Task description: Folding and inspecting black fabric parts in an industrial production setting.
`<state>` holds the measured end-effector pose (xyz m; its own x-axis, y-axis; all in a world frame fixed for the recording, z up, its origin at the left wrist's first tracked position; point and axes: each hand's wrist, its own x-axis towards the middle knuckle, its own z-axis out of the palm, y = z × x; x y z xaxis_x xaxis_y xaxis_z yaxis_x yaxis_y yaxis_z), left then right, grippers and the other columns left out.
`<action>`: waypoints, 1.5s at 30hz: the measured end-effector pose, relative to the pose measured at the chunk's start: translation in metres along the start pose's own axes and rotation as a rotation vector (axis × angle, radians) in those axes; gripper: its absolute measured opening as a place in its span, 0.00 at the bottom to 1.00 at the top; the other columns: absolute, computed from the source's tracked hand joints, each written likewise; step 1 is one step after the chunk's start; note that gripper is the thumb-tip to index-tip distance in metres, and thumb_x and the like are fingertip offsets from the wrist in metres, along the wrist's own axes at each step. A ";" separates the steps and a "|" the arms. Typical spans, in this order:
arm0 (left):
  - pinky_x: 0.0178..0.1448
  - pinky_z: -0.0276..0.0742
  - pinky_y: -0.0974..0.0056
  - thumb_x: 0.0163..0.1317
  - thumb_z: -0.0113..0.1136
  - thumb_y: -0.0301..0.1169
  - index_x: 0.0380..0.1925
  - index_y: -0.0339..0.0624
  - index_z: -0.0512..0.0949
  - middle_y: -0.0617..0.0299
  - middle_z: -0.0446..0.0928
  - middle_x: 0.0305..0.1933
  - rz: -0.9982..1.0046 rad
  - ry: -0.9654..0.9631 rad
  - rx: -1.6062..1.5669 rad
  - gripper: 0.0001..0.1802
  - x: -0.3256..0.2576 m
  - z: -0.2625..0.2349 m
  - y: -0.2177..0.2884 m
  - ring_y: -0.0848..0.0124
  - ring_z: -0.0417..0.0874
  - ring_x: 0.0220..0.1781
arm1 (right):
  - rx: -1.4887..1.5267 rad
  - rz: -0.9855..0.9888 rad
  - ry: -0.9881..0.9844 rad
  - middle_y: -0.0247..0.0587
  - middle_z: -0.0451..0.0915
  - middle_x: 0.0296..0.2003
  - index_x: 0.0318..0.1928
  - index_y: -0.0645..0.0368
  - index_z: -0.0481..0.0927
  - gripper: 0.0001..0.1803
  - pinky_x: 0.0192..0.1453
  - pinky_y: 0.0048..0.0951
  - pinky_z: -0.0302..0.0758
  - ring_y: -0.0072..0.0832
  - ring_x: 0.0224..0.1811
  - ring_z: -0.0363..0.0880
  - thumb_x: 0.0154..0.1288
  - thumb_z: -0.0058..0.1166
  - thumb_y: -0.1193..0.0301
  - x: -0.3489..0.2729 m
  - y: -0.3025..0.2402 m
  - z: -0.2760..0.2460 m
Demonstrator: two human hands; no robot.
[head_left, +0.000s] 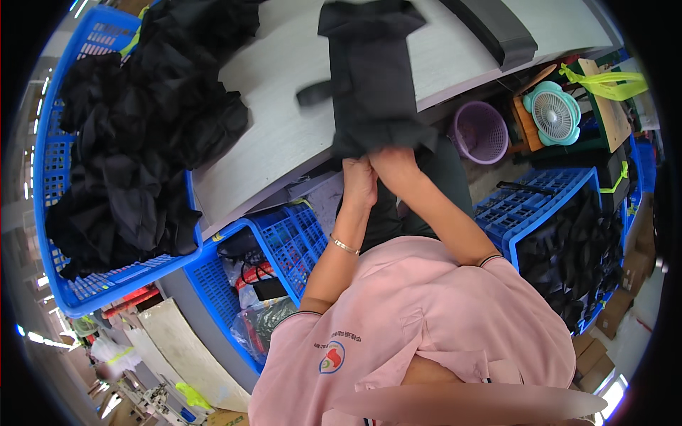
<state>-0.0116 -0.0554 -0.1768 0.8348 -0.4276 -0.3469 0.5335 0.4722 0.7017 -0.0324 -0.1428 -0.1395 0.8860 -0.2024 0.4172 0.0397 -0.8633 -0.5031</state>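
A black fabric piece (373,85), long and boxy like a small bag, lies lengthwise across the table's near edge. A short dark strap or flap, blurred, sticks out from its left side. My left hand (361,182) and my right hand (395,169) are close together at its near end, closed on the fabric. The right hand's fingertips are partly hidden under the cloth. Left of them, a heap of loose black cloth pieces (135,149) fills a blue basket and spills onto the table.
The blue basket (71,302) stands left of the pale table (273,142). A dark curved case (497,32) lies at the table's far right. Below right are a purple bin (482,145), a turquoise fan (556,113) and a blue crate (543,188) of black pieces. Another blue crate (213,284) holds plastic bags.
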 end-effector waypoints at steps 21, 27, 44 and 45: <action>0.42 0.71 0.75 0.57 0.59 0.15 0.32 0.37 0.79 0.64 0.77 0.39 0.635 0.076 0.905 0.06 -0.064 -0.006 0.036 0.80 0.75 0.35 | -0.117 0.013 -0.492 0.51 0.79 0.44 0.49 0.55 0.82 0.15 0.61 0.58 0.65 0.48 0.52 0.76 0.62 0.55 0.66 -0.014 0.033 -0.019; 0.53 0.73 0.71 0.68 0.63 0.37 0.57 0.36 0.73 0.62 0.77 0.54 0.114 0.170 0.243 0.23 -0.054 -0.035 0.044 0.78 0.76 0.49 | -0.085 -0.024 -0.575 0.49 0.82 0.35 0.38 0.59 0.84 0.13 0.59 0.55 0.69 0.46 0.46 0.80 0.57 0.61 0.63 -0.041 -0.013 -0.042; 0.59 0.77 0.63 0.69 0.63 0.39 0.58 0.37 0.75 0.60 0.78 0.56 -0.130 -0.109 0.196 0.23 -0.078 -0.030 0.038 0.72 0.78 0.57 | 0.909 0.638 -0.255 0.22 0.76 0.25 0.27 0.58 0.80 0.13 0.33 0.16 0.64 0.12 0.27 0.69 0.69 0.60 0.66 -0.052 0.030 -0.124; 0.58 0.79 0.63 0.69 0.64 0.38 0.58 0.37 0.75 0.60 0.78 0.56 -0.177 -0.113 0.135 0.23 -0.079 -0.035 0.038 0.71 0.80 0.56 | 1.042 0.696 -0.253 0.18 0.73 0.23 0.25 0.55 0.78 0.14 0.32 0.16 0.62 0.10 0.26 0.66 0.68 0.62 0.65 -0.051 0.028 -0.125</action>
<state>-0.0525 0.0229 -0.1448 0.7056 -0.5813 -0.4052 0.6405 0.2787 0.7156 -0.1340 -0.2145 -0.0808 0.9240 -0.2709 -0.2698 -0.2262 0.1816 -0.9570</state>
